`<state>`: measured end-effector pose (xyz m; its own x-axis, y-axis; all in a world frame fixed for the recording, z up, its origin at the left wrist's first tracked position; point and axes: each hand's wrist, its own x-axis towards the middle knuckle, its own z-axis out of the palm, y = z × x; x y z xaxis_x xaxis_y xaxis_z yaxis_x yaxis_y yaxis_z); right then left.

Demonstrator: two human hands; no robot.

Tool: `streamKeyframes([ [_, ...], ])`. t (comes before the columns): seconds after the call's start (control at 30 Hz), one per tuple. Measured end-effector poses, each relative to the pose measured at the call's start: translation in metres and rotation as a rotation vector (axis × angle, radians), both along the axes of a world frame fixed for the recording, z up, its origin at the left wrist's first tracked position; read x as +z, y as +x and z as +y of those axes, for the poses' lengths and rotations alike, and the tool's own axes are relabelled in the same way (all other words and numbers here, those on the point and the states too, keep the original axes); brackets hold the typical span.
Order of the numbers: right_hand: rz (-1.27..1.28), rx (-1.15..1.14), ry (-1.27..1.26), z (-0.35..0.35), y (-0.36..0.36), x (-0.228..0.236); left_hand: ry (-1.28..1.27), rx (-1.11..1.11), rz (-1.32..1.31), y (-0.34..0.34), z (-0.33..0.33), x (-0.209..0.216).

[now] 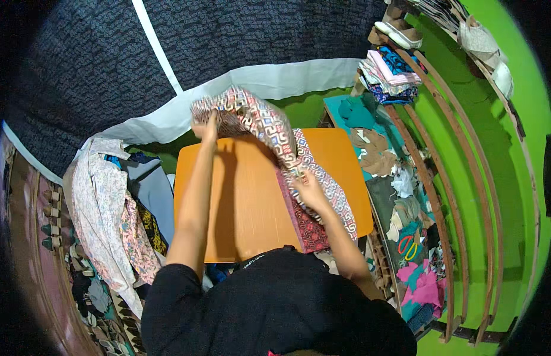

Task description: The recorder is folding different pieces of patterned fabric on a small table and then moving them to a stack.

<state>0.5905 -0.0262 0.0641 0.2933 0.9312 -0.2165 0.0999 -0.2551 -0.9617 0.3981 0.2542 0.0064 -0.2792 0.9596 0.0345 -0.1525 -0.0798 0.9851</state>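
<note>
Head view: left hand (pixel 206 127), right hand (pixel 310 188) apart, both clamped on red-and-white geometric-patterned cloth (pixel 269 127) arched between them; orange rounded-rectangle tabletop (pixel 251 202) open between forearms (pixel 196 204), far edge near left hand, right edge beyond right.

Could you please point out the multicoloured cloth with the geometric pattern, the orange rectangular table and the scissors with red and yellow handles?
Multicoloured cloth (pixel 275 126): head view, on its raised upper part.
Orange table (pixel 251 199): head view, bare top.
Scissors (pixel 410 247): head view, on the handles.

Black short-sleeved top (pixel 281 308), bare forearms (pixel 195 207)
</note>
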Motion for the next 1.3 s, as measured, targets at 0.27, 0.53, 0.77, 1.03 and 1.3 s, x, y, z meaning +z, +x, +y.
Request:
streamKeyframes([
  [0.27,-0.536,0.280,0.372,-0.008,-0.081,-0.089,-0.737,-0.902,-0.842,-0.011,-0.220,-0.068],
  [0.53,-0.611,-0.318,0.214,-0.044,0.027,-0.129,-0.620,-0.618,-0.228,-0.060,-0.209,-0.023],
  [0.77,-0.929,-0.206,-0.384,-0.105,0.046,-0.180,-0.521,-0.392,-0.347,-0.106,-0.198,-0.045],
  [1.03,-0.166,-0.220,0.119,-0.118,0.040,-0.181,-0.499,-0.404,-0.755,-0.096,-0.268,-0.094],
  [1.3,1.067,-0.207,0.195,-0.206,0.113,-0.084,-0.453,-0.103,-0.633,-0.100,-0.327,-0.096],
])
